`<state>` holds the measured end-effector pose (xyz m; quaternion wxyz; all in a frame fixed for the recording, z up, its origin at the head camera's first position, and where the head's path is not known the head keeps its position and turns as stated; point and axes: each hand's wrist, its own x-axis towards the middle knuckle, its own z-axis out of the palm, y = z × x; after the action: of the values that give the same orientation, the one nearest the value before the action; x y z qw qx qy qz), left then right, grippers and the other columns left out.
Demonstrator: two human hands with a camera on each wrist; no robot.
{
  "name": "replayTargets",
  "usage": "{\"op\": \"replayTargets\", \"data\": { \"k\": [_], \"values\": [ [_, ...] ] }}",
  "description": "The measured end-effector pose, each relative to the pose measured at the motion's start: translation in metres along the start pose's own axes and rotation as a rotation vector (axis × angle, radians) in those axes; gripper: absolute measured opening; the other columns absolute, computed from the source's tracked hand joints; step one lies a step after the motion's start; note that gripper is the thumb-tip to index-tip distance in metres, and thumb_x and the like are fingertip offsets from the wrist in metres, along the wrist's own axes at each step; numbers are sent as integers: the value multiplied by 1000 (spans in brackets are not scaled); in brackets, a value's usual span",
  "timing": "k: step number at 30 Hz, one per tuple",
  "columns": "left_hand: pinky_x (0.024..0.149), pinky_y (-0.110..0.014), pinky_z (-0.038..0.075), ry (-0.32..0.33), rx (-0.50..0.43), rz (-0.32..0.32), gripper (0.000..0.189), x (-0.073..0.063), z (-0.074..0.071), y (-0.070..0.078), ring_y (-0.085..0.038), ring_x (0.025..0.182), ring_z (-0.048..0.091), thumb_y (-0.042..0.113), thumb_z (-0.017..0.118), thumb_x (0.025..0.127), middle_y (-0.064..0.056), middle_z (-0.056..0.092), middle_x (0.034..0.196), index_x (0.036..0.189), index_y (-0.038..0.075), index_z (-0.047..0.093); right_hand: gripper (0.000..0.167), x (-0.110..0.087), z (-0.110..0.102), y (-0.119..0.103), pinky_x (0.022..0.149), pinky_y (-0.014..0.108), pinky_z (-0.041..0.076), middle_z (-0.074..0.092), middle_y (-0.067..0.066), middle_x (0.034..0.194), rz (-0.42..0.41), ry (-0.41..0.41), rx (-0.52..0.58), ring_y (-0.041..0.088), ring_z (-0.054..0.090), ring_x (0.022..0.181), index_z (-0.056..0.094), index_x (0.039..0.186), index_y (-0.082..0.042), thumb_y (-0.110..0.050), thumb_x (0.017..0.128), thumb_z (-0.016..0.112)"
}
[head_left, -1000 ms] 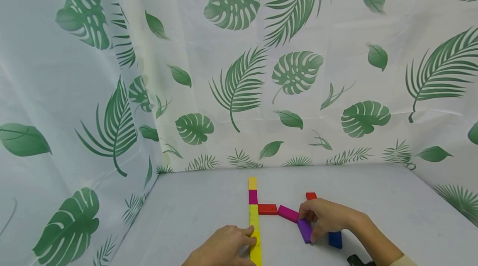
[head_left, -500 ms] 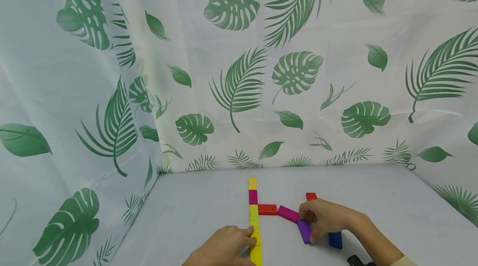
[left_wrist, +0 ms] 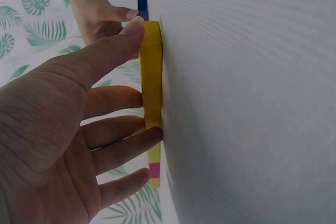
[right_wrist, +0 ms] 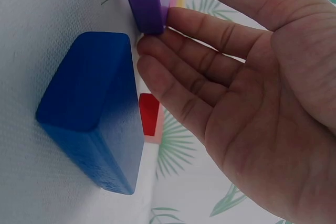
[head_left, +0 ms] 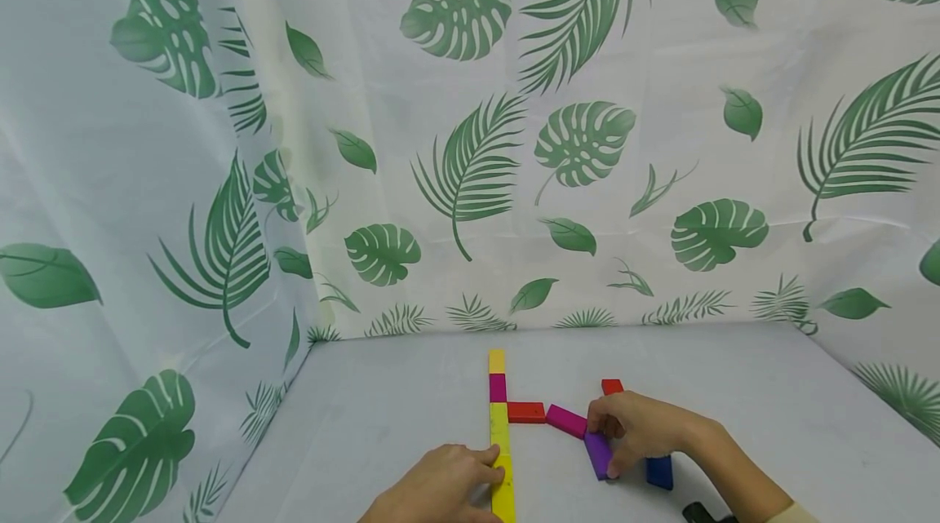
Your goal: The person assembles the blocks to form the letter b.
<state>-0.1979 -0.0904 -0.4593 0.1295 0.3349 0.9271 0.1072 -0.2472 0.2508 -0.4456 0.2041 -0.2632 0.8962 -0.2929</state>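
Observation:
On the white cloth, blocks form a straight row: pale yellow (head_left: 497, 361), magenta (head_left: 498, 387), light yellow (head_left: 498, 421) and a deeper yellow block (head_left: 503, 498) nearest me. My left hand (head_left: 448, 484) rests its fingertips on the yellow blocks; in its wrist view the thumb touches the end of the yellow block (left_wrist: 151, 72), with the fingers fairly straight along it. A red block (head_left: 525, 412) and a second magenta block (head_left: 566, 420) branch rightward to a slanted purple block (head_left: 598, 455). My right hand (head_left: 646, 425) pinches the purple block between thumb and fingers.
A blue block (right_wrist: 100, 103) lies just right of the purple one, partly under my right hand in the head view. Another red block (head_left: 612, 385) shows beyond that hand. A black object (head_left: 700, 512) sits by the right forearm. Leaf-printed curtains (head_left: 470, 180) enclose the back and sides.
The purple block's near end has swung slightly left, with my right thumb still at it. My left hand and the other blocks stay practically where they were.

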Motion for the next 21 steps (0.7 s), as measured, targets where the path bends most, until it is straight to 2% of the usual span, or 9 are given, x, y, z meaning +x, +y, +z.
{"op": "replayTargets", "data": {
  "k": [12, 21],
  "values": [
    [98, -27, 58, 8, -7, 13, 57, -1, -1, 0, 2, 104, 66, 57, 80, 84, 11, 65, 143, 134, 29, 71, 40, 0, 0, 0, 73, 24, 48, 65, -2, 96, -28, 5, -8, 15, 57, 87, 68, 106, -20, -19, 75, 93],
    [99, -29, 58, 15, -52, -24, 56, -2, 2, 0, 3, 101, 64, 55, 83, 82, 15, 64, 142, 132, 33, 72, 38, -1, 1, -2, 75, 24, 50, 65, -4, 96, -33, 15, -26, 14, 58, 88, 68, 105, -21, -21, 76, 93]
  ]
}}
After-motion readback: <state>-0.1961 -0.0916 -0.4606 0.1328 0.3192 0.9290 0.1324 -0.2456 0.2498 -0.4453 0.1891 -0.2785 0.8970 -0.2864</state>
